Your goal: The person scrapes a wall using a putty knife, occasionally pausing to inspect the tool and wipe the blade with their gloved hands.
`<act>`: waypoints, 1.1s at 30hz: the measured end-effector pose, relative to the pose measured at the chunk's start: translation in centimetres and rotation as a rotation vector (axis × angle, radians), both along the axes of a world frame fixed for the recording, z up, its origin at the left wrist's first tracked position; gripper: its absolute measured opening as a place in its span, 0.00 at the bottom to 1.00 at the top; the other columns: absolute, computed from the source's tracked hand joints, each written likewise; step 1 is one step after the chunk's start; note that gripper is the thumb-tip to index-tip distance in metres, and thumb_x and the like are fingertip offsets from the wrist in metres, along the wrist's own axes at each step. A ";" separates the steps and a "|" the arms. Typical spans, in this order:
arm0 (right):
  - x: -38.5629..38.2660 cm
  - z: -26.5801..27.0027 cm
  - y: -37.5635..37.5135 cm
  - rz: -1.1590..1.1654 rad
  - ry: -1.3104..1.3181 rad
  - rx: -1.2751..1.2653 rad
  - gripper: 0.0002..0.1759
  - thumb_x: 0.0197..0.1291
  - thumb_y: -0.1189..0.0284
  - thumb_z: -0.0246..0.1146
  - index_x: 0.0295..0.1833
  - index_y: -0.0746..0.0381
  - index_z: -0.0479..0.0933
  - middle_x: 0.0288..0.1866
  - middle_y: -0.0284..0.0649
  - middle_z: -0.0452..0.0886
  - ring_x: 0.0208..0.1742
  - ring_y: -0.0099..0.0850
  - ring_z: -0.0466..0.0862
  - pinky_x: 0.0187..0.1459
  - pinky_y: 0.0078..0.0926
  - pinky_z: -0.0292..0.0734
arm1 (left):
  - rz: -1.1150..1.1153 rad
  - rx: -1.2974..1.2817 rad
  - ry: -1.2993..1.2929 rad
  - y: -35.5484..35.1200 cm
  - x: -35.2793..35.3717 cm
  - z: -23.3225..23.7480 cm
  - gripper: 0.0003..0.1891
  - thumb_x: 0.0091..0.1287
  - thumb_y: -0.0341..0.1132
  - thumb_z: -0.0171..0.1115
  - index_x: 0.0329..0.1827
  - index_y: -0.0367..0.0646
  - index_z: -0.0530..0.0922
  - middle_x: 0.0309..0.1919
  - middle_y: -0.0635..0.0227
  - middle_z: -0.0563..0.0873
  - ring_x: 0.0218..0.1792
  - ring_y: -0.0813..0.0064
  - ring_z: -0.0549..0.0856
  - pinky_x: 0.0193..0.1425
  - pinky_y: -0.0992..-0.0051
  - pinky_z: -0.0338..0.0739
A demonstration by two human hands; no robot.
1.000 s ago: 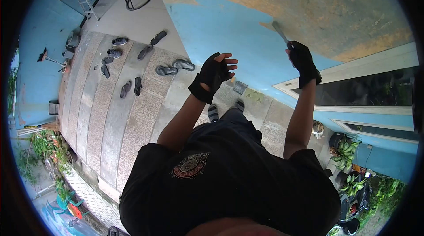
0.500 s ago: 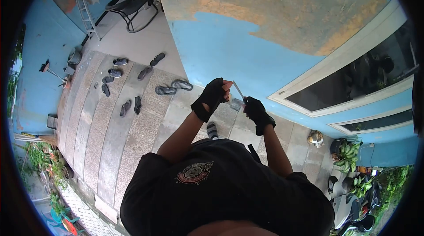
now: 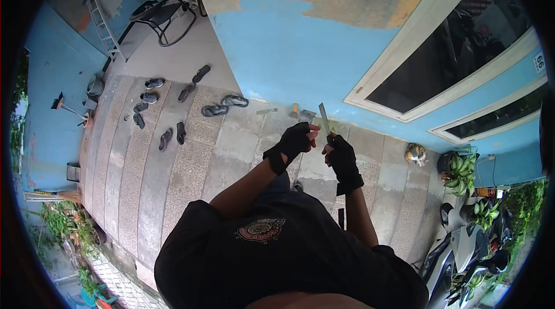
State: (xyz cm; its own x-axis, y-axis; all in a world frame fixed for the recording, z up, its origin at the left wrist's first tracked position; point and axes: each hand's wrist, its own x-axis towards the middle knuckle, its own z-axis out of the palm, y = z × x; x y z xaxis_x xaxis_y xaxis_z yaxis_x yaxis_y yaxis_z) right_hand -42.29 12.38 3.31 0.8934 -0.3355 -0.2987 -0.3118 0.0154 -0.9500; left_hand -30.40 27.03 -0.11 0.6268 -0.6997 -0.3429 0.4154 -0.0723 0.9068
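My right hand [image 3: 340, 158], in a black fingerless glove, is closed around the handle of a putty knife [image 3: 324, 119]. Its long, narrow metal blade points up toward the wall. Just left of the blade is my left hand [image 3: 296, 140], gloved the same way. Its bare fingers are partly bent and apart, with no object visible in them; a small gap separates them from the blade. Beyond both hands rises the blue wall [image 3: 289, 49], whose upper part has a rough brown and grey patch.
By the wall's foot lie a wooden-handled tool [image 3: 295, 110], a dark grey flat piece [image 3: 307, 116] and a thin strip [image 3: 267, 110]. Several sandals [image 3: 215, 110] and shoes are on the left paving. A white-framed window [image 3: 399, 109], potted plant [image 3: 461, 173] and motorbike [image 3: 457, 251] are right.
My left fingers have come away from the blade's tip. Both hands sit lower in view, and the blade stands more upright. The view has shifted, showing more of the floor by the wall.
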 end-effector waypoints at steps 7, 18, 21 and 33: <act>-2.1 2.0 2.8 0.040 -0.106 -0.025 0.21 0.66 0.76 0.57 0.64 0.63 0.74 0.30 0.32 0.79 0.23 0.19 0.77 0.24 0.19 0.71 | -0.214 -0.117 -0.054 0.2 -2.0 0.1 0.22 0.74 0.43 0.60 0.66 0.42 0.72 0.54 0.67 0.84 0.46 0.77 0.84 0.48 0.76 0.79; 3.8 4.4 14.6 0.148 -0.131 0.019 0.14 0.66 0.77 0.59 0.56 0.63 0.72 0.31 0.33 0.80 0.25 0.19 0.77 0.25 0.19 0.72 | -0.090 -0.439 0.148 12.4 2.8 2.9 0.21 0.76 0.51 0.54 0.52 0.38 0.77 0.54 0.56 0.84 0.35 0.75 0.85 0.29 0.74 0.78; 6.3 3.7 19.4 0.220 -0.138 0.038 0.12 0.66 0.76 0.60 0.55 0.63 0.72 0.31 0.34 0.81 0.26 0.18 0.77 0.25 0.18 0.72 | 0.032 -0.420 0.136 17.7 4.8 3.4 0.19 0.76 0.48 0.56 0.45 0.39 0.78 0.52 0.54 0.85 0.40 0.69 0.87 0.37 0.68 0.82; 8.6 2.4 26.3 0.134 -0.169 0.037 0.11 0.66 0.75 0.63 0.51 0.66 0.77 0.31 0.33 0.82 0.26 0.18 0.77 0.30 0.19 0.73 | 0.290 -0.344 0.060 26.7 8.7 3.0 0.18 0.74 0.46 0.60 0.51 0.38 0.79 0.51 0.56 0.85 0.53 0.66 0.83 0.60 0.64 0.79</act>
